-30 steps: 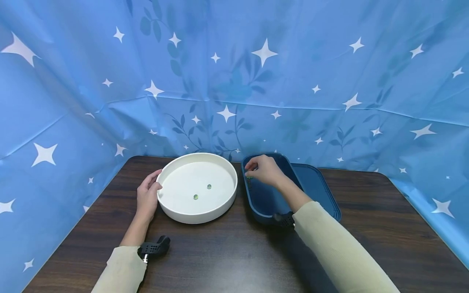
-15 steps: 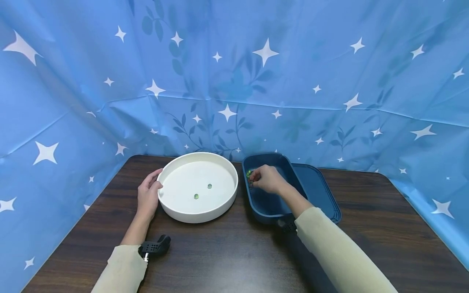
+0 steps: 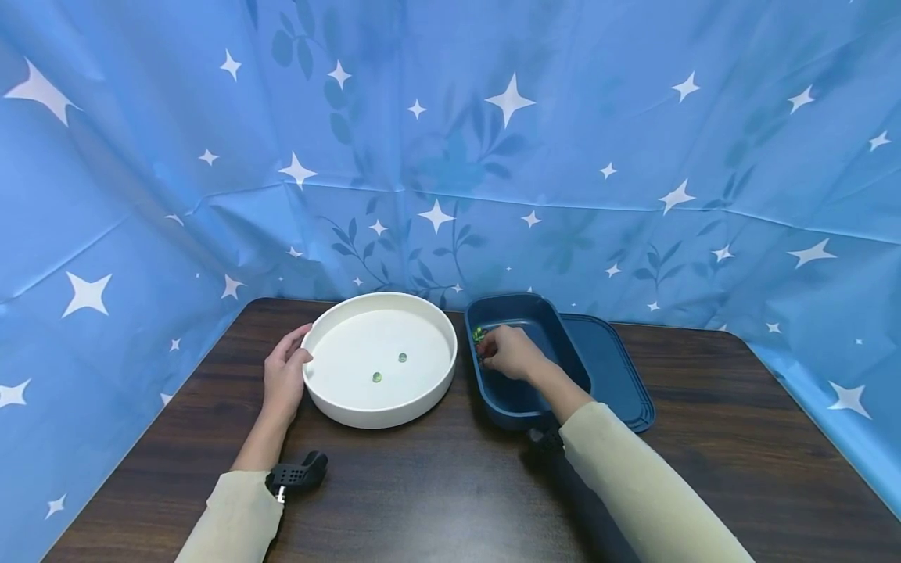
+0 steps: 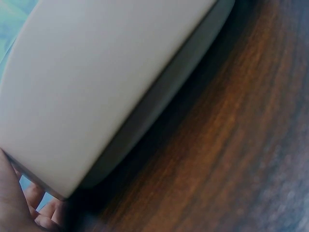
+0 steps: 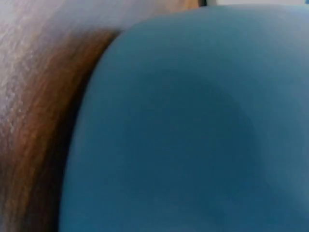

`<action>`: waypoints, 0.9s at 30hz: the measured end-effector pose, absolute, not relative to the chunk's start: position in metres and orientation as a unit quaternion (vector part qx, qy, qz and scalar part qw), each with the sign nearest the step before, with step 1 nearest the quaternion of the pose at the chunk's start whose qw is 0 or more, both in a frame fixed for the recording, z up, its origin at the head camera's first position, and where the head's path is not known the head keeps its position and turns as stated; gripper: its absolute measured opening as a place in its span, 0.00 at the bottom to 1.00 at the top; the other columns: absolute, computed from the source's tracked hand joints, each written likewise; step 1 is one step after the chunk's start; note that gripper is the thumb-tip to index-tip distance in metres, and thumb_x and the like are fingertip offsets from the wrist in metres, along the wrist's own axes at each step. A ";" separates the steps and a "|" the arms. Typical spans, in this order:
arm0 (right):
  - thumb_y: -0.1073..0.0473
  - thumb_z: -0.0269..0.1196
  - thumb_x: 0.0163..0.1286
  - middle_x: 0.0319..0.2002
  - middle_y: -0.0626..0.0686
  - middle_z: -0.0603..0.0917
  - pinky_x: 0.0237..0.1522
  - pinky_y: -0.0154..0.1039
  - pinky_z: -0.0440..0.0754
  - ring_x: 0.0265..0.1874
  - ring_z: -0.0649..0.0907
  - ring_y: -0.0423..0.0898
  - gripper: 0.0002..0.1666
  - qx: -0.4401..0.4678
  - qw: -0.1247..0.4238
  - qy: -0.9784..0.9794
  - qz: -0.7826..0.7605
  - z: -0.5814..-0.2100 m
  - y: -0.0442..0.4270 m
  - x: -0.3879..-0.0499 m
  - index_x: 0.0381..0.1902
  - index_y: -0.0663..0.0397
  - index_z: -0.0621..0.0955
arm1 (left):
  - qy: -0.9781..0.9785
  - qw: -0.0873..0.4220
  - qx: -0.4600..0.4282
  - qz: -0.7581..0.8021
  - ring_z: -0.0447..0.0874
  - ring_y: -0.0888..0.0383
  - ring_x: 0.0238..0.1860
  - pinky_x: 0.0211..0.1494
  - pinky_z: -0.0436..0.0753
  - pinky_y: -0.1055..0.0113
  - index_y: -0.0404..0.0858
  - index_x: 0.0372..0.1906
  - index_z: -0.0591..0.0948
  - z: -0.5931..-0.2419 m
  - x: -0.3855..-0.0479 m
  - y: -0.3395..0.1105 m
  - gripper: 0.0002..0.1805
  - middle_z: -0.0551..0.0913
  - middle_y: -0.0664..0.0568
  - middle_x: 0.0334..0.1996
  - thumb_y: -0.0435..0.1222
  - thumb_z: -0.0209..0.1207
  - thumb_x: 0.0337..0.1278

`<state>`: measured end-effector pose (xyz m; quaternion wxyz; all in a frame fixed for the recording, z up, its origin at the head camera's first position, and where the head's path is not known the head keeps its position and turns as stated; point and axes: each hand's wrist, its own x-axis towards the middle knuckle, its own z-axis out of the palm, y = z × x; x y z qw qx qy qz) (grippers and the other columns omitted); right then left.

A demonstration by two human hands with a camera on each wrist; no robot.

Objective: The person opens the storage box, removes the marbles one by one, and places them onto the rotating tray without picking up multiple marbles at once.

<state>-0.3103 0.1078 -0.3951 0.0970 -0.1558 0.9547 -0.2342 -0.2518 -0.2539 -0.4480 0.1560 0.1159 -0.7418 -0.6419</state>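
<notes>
A round white tray (image 3: 380,352) with a raised rim sits left of centre on the table. In it lie two small round greenish translucent beads (image 3: 377,377). My left hand (image 3: 283,377) grips the tray's left side, thumb at the rim and fingers round the outside; the left wrist view shows fingers (image 4: 48,208) at the tray wall (image 4: 91,96). My right hand (image 3: 512,352) reaches down into a dark blue box (image 3: 542,309), fingers bent downward at its left side. Small bright-green pieces (image 3: 479,334) show beside those fingertips. What lies between the fingertips is hidden.
A flat blue lid (image 3: 611,367) lies against the box's right side. The dark wooden table (image 3: 422,485) ends at a blue curtain (image 3: 450,156) with white stars. Only the box's wall (image 5: 183,135) and some tabletop fill the right wrist view.
My right hand has lowered into the box and shifted slightly toward the near side, uncovering the green pieces. My left hand and the tray stay nearly still.
</notes>
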 end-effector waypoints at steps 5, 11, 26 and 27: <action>0.64 0.67 0.64 0.43 0.52 0.89 0.51 0.45 0.85 0.44 0.86 0.47 0.09 -0.151 0.102 0.957 -0.224 -0.397 0.107 -0.310 0.42 0.51 0.87 | -0.740 0.157 0.114 -0.644 0.63 0.52 0.78 0.78 0.65 0.51 0.39 0.72 0.72 -0.447 -0.252 -0.254 0.32 0.69 0.48 0.75 0.28 0.43 0.61; 0.62 0.67 0.65 0.44 0.51 0.89 0.49 0.44 0.86 0.42 0.86 0.46 0.08 -0.145 0.106 0.961 -0.208 -0.399 0.106 -0.311 0.42 0.50 0.87 | -0.742 0.152 0.117 -0.642 0.63 0.52 0.78 0.78 0.65 0.52 0.41 0.73 0.71 -0.447 -0.251 -0.254 0.32 0.69 0.49 0.75 0.28 0.43 0.62; 0.62 0.66 0.67 0.40 0.50 0.90 0.48 0.43 0.86 0.42 0.87 0.45 0.07 -0.151 0.078 0.958 -0.230 -0.386 0.108 -0.310 0.40 0.51 0.89 | -0.745 0.154 0.115 -0.639 0.63 0.51 0.78 0.78 0.65 0.51 0.40 0.73 0.71 -0.447 -0.250 -0.253 0.32 0.68 0.49 0.76 0.29 0.43 0.61; 0.62 0.66 0.67 0.40 0.51 0.90 0.48 0.44 0.86 0.42 0.87 0.45 0.07 -0.152 0.075 0.957 -0.237 -0.384 0.109 -0.310 0.41 0.52 0.89 | -0.745 0.154 0.114 -0.639 0.63 0.51 0.78 0.77 0.65 0.51 0.40 0.73 0.71 -0.447 -0.250 -0.253 0.32 0.68 0.49 0.76 0.29 0.43 0.61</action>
